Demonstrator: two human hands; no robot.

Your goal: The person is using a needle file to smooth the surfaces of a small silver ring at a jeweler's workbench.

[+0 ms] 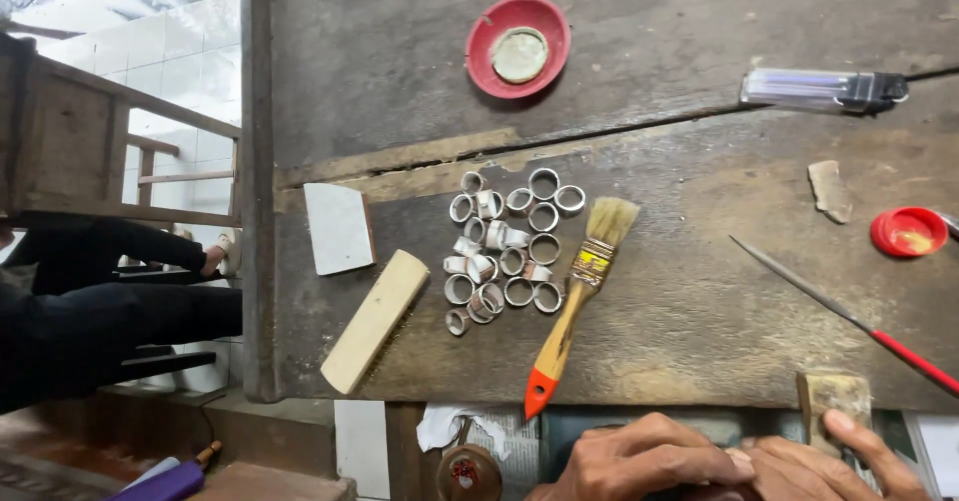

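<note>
Two hands close together at the near edge of the workbench (699,111). Left hand (644,461) curled, fingers bent, touching the right hand (829,466); can't tell what either grips. Right thumb resting on a small worn block (832,396). Just above the left hand, a paintbrush (579,296). Beside it, a pile of metal rings (504,251). Above the right hand, a thin file (849,316).

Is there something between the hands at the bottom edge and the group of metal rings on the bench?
Partly. The paintbrush lies slanted on the bench just right of the rings, its orange handle tip pointing toward the left hand. The right hand is further right. Nothing covers the rings.
</note>
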